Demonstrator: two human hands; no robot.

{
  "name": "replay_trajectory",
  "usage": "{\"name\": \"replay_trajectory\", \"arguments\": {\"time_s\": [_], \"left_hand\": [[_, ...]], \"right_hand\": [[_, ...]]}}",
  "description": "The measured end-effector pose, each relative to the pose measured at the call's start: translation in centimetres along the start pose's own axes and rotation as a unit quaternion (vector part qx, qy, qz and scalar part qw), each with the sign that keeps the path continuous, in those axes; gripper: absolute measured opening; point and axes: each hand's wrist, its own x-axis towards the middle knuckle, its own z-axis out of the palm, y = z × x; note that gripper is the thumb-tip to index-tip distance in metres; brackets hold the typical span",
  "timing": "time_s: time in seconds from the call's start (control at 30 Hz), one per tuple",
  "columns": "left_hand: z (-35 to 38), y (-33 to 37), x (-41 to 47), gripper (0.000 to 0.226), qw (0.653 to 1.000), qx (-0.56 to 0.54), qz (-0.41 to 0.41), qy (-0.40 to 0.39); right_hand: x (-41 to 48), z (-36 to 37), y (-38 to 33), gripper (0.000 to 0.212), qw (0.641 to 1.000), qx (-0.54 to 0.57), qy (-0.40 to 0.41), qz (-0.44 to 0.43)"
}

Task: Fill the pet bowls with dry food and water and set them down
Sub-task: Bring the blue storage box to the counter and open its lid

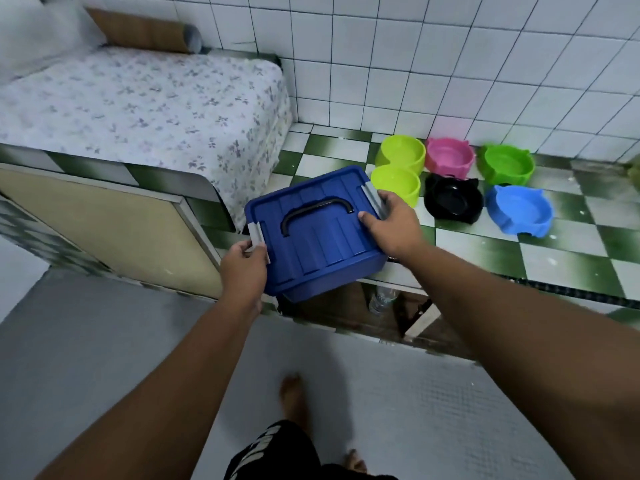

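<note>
The left hand [242,268] is at the left end of the blue storage box [311,233]. Its thumb and curled fingers pinch the grey left latch [257,235] from below and outside. The box's long axis runs from that latch up and to the right to the grey right latch [372,199]. The black carry handle [317,213] lies flat on the closed lid between the two. The right hand [394,226] clasps the right end, with the thumb pressed on the lid and the fingers wrapped over the latch.

Each hand is therefore already on its own clip, and opening the lid looks like the step in hand, each latch swinging outward from the box. The box sits over the edge of the checkered counter [519,261]; I cannot tell whether it rests there or is carried.

Just right of the box, on that counter, the pet bowls look empty: a lime double bowl [398,171], a pink bowl [449,159], a black bowl [453,202], a green bowl [505,164] and a blue bowl [519,211]. The right hand is the nearer to them.
</note>
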Motion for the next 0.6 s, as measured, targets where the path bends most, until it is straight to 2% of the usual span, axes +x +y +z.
{"name": "replay_trajectory", "arguments": {"time_s": [0.1,0.27,0.4,0.6], "left_hand": [[0.7,0.6,2.3,0.049,0.997,-0.044,-0.060,-0.014],[2.5,1.8,5.9,0.026,0.984,-0.112,-0.121,-0.060],[4.9,2.6,7.5,0.023,0.972,-0.152,-0.154,-0.096],[9.3,3.7,8.9,0.008,0.949,-0.215,-0.218,-0.070]], "right_hand": [[5.0,0.4,-1.0,0.053,0.997,-0.073,-0.008,-0.031],[13.8,1.1,-3.5,0.043,0.980,-0.172,-0.061,-0.080],[20.6,2.2,-5.2,0.043,0.962,-0.235,-0.101,-0.096],[27.4,4.1,-6.0,0.045,0.957,-0.258,-0.114,-0.072]]}}
